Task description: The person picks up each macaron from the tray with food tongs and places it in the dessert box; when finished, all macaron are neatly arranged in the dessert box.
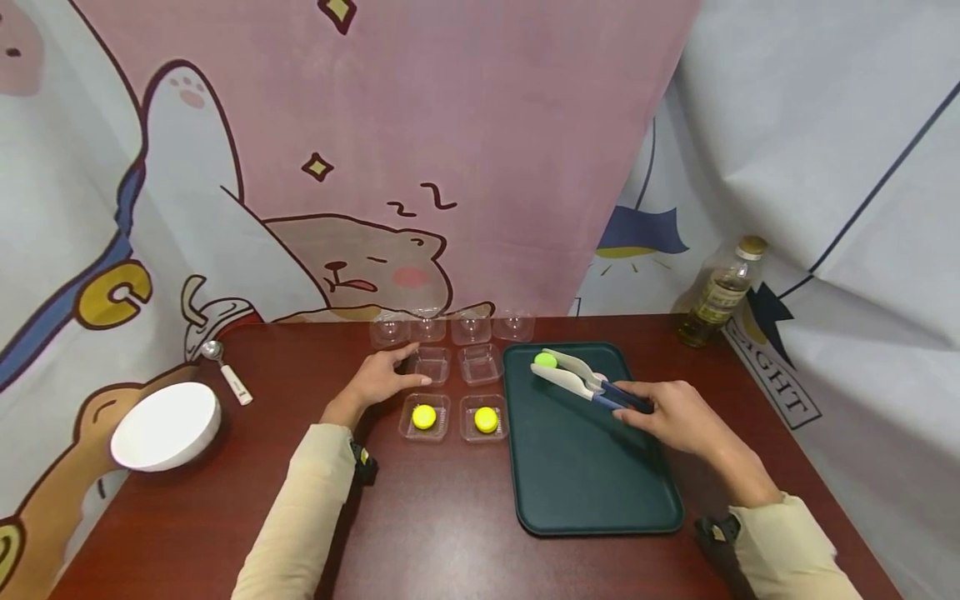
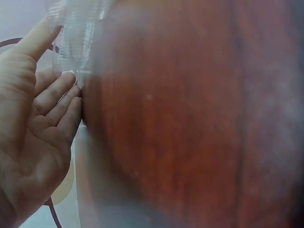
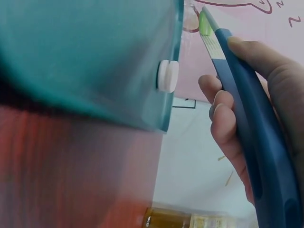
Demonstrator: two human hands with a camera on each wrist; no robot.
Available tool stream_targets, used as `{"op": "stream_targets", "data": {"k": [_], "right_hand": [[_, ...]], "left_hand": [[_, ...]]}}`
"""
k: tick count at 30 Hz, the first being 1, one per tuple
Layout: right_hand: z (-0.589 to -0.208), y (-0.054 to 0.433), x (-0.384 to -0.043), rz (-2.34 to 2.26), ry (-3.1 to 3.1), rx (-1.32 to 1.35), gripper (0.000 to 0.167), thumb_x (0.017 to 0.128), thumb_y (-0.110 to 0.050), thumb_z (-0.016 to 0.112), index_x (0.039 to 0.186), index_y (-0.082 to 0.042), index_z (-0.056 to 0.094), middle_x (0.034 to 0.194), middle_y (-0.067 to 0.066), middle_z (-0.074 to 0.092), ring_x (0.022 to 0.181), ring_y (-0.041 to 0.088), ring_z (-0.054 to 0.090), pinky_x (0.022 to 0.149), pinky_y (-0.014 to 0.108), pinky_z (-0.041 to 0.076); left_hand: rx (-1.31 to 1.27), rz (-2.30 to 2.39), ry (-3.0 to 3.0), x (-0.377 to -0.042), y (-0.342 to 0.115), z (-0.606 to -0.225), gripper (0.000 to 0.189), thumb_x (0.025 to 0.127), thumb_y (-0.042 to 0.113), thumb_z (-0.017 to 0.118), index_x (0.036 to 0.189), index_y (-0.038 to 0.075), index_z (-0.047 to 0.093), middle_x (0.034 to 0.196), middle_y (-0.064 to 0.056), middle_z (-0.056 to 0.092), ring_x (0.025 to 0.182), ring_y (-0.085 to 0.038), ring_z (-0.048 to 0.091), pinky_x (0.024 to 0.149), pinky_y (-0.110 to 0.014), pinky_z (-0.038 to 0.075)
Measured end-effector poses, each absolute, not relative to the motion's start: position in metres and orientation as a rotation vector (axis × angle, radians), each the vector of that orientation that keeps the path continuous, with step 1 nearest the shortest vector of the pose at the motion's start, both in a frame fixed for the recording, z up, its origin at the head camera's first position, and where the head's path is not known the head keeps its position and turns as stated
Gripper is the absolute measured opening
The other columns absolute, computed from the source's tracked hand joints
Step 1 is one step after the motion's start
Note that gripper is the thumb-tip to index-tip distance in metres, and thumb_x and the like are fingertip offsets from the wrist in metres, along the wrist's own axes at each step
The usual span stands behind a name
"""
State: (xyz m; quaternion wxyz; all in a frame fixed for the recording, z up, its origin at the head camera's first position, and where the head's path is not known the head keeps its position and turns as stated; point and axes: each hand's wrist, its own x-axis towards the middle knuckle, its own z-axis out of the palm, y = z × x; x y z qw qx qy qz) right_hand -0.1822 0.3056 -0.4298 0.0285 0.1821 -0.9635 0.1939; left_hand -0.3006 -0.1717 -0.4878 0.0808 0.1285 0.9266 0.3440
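My right hand (image 1: 671,412) grips blue-handled tongs (image 3: 247,109) above the tray. Between their pale tips is a green macaron (image 1: 545,360). On the dark green tray (image 1: 592,483) lies a white macaron (image 3: 167,76), partly behind the tongs in the head view. My left hand (image 1: 378,377) holds a clear plastic box (image 1: 432,365) at its left side, thumb at the near edge and index finger at the far one. Beside that stands another clear box (image 1: 481,364). Nearer to me, one box holds a yellow macaron (image 1: 423,417), and its neighbour holds a second yellow macaron (image 1: 486,419).
Several clear domed plastic pieces (image 1: 471,327) line the back edge. On the left are a white bowl (image 1: 167,427) and a scoop (image 1: 228,373) with a white handle. An oil bottle (image 1: 720,293) stands at the back right, against the printed cloth backdrop (image 1: 525,150).
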Motion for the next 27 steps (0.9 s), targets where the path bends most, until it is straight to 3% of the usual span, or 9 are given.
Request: {"op": "stream_targets", "data": {"k": [27], "right_hand": [[-0.415,0.270,-0.217,0.607,-2.946,0.615,0.048,0.092,-0.040,0.074,0.132,-0.014,0.069,0.055,-0.009,0.043,0.048,0.005,0.037,0.048,0.023,0.033]], "left_hand": [[0.364,1.023,2.768,-0.298,-0.171,-0.487,0.086,0.083,0.053,0.079,0.155,0.020,0.045,0.154,-0.018,0.049,0.143,-0.038,0.046,0.116,-0.056,0.038]]}}
